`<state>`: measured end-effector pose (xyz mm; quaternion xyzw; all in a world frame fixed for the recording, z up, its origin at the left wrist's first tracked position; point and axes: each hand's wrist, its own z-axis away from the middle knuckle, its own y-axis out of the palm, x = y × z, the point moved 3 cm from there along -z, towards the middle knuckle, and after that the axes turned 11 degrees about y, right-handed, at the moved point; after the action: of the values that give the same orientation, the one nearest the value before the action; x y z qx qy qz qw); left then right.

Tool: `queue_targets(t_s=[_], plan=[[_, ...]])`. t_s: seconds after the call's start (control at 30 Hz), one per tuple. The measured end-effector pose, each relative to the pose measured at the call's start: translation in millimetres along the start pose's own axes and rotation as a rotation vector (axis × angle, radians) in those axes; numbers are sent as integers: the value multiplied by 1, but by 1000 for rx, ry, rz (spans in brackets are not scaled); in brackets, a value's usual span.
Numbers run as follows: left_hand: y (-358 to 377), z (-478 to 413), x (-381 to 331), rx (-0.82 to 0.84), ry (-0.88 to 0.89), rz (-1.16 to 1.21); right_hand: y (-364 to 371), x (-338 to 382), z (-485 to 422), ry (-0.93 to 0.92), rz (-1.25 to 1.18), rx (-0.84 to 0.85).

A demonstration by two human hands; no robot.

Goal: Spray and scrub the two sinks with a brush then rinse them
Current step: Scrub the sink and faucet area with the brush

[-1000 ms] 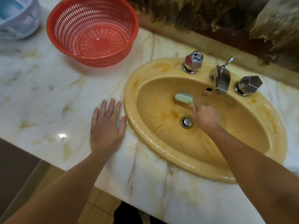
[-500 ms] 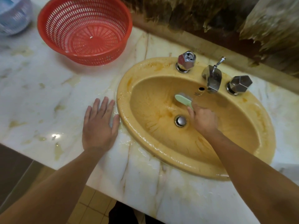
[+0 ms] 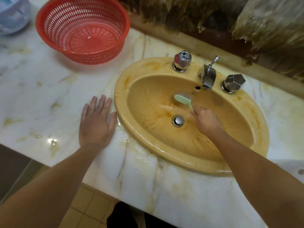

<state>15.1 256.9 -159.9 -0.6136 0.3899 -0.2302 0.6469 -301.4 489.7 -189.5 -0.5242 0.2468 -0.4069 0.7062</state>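
Observation:
A yellow oval sink (image 3: 256, 145), stained and wet, is set into the marble counter (image 3: 41, 96). My right hand (image 3: 206, 120) is inside the bowl and grips the handle of a pale green brush (image 3: 181, 99). The brush head lies against the back wall of the bowl, just below the spout (image 3: 207, 78) and above the drain (image 3: 179, 120). My left hand (image 3: 97, 124) rests flat on the counter, fingers spread, its thumb at the sink's left rim. Only one sink is in view.
Two chrome tap knobs (image 3: 182, 60) (image 3: 234, 83) flank the spout. A red plastic colander basket (image 3: 82, 28) stands on the counter at the back left, a pale basket (image 3: 13, 15) beyond it. Water pools on the counter by the sink's left rim. Tiled floor lies below the counter edge.
My right hand has shifted the brush slightly along the back wall of the bowl, under the spout. The left hand has stayed flat on the counter.

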Motion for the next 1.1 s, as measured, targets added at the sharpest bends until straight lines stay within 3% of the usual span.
queue_targets(t_s=[0.07,0.2,0.3,0.4,0.5,0.6,0.7,0.83,0.93,1.03,1.1], plan=[[1,0,0,4,3,-5,2,-2,4,12,38,76],[0,-2,-1,39,9,21,-1,-8,7,23,11,-6],[-1,-5,-6,8,-63,97,-1,-10,12,51,52,109],[1,-3,-10,-24,-89,74,-12,-15,14,84,-9,-33],[2,-4,-11,-33,-101,81,-13,-18,20,81,78,70],[2,-3,-13,-44,-111,76,-18,-24,24,94,14,-40],[3,-4,-12,-46,-110,67,-16,-26,25,107,126,88],[4,-3,-11,-48,-111,67,-18,-31,26,128,89,6],[3,-3,-12,-56,-110,66,-16,-30,28,117,154,95],[3,-3,-12,-67,-110,77,-19,-33,31,138,105,-2],[3,-2,-12,-77,-112,81,-16,-35,34,141,130,67]])
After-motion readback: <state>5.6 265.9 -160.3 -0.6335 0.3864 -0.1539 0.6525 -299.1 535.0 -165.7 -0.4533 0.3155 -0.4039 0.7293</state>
